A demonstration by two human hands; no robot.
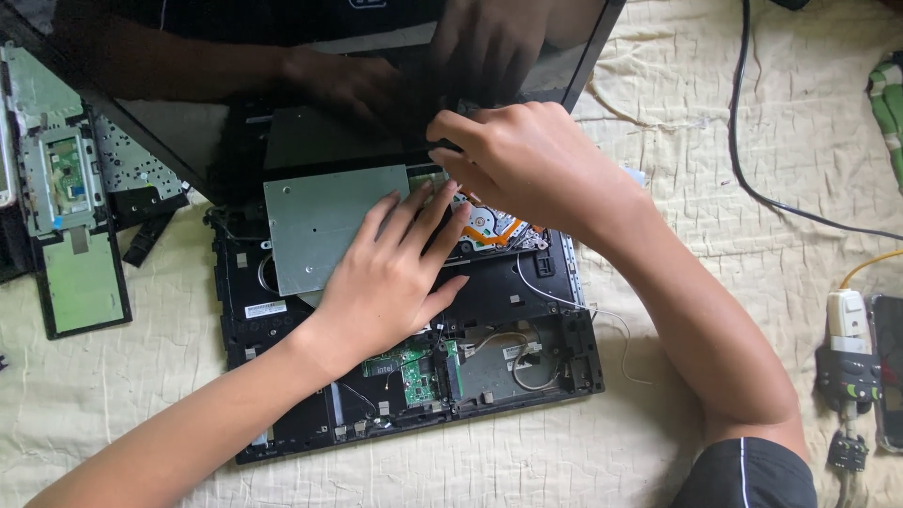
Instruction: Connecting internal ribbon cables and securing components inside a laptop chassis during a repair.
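An opened black laptop base (555,367) lies on a cream cloth, its dark screen (282,75) tilted up at the back. My left hand (390,277) rests flat, fingers spread, on the edge of a grey metal drive (320,221) seated in the base. My right hand (527,160) reaches over it near the hinge, fingers curled at a small part I cannot make out. Under that hand an orange flex cable and a metal drive (489,226) show. A green circuit card (414,372) and thin white wires (564,301) sit in the base's lower half.
A removed palm-rest panel with touchpad (61,188) and a keyboard piece (132,165) lie at the left. A black cable (752,179) crosses the cloth at the right. A power adapter with plug (849,357) and a dark device (889,367) lie at the right edge.
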